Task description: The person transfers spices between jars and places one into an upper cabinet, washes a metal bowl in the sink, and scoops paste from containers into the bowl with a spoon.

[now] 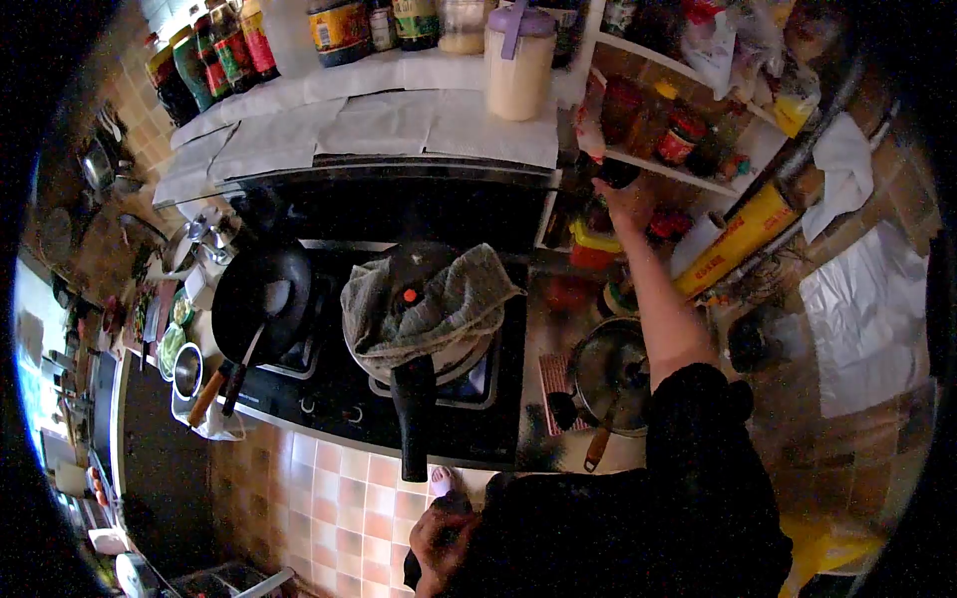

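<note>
My right hand [626,207] reaches into the shelf at the right of the stove. Its fingers are closed around a dark object [619,175], too shadowed to name. Low in the view, my left hand [439,546] is curled in front of my dark clothing. A black thing shows at its edges, but I cannot make out what it is. A pressure cooker with a long black handle [411,419] sits on the right burner. A grey cloth [429,309] drapes over its lid around a red valve [410,296]. Neither hand touches the cooker.
On the left burner is a black wok [244,299] with a spatula [261,334] in it. A lidded pan [610,374] stands right of the stove, under my right arm. Bottles and jars [339,32] line the back ledge. A steel bowl [187,369] is at the left.
</note>
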Demonstrator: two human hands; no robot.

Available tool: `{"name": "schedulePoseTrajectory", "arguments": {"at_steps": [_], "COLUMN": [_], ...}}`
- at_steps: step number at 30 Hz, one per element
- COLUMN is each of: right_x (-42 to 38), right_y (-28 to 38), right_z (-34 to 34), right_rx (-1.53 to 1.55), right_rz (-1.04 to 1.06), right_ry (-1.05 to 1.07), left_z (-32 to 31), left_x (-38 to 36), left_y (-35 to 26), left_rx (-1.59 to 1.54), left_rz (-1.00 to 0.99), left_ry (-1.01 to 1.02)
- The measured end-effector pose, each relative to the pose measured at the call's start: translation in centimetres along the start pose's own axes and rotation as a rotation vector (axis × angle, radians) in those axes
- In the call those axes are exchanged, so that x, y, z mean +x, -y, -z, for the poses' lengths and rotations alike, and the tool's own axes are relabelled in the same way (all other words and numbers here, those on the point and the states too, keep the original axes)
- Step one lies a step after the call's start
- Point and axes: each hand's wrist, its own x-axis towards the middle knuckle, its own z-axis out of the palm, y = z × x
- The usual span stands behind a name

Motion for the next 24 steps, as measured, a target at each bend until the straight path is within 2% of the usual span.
{"name": "schedulePoseTrajectory", "arguments": {"at_steps": [1, 3, 6, 8, 10, 11, 14, 17, 22, 24], "right_x": [0.3, 1.3, 1.9, 3.3, 3.6, 3.5, 3.3, 3.7, 3.0, 2.7], "right_y": [-0.4, -2.8, -2.3, -3.6, -4.8, -5.2, -5.3, -5.2, -5.4, -4.9], "right_z": [-0.3, -2.8, -2.3, -3.6, -5.2, -5.8, -6.1, -5.9, -5.3, -4.6], "right_rx": [-0.017, -0.077, -0.171, -0.201, -0.236, -0.255, -0.323, -0.278, -0.018, 0.120], "right_rz": [0.024, 0.152, -0.061, -0.037, 0.030, 0.084, 0.101, 0.051, 0.169, 0.069], "right_ry": [-0.033, -0.238, 0.128, 0.242, 0.193, 0.086, -0.014, 0.095, -0.061, 0.060], "left_z": [-0.1, -0.4, -1.0, -1.1, -1.3, -1.6, -1.6, -1.4, -1.4, -1.6], "left_x": [0.2, 0.5, 0.2, -0.1, -0.5, -0.8, -1.0, -0.8, 0.0, -0.6], "left_y": [-0.2, -0.5, -1.2, -0.8, 0.1, 0.8, 1.1, 0.7, 0.1, 1.1], "left_rx": [-0.030, -0.089, -0.121, -0.131, -0.159, -0.182, -0.177, -0.155, -0.172, -0.220], "left_rz": [-0.016, -0.047, 0.015, 0.010, 0.013, 0.018, 0.034, 0.056, 0.035, 0.065], "left_ry": [0.005, 0.014, -0.003, 0.008, 0.003, -0.007, -0.009, 0.002, 0.008, -0.004]}}
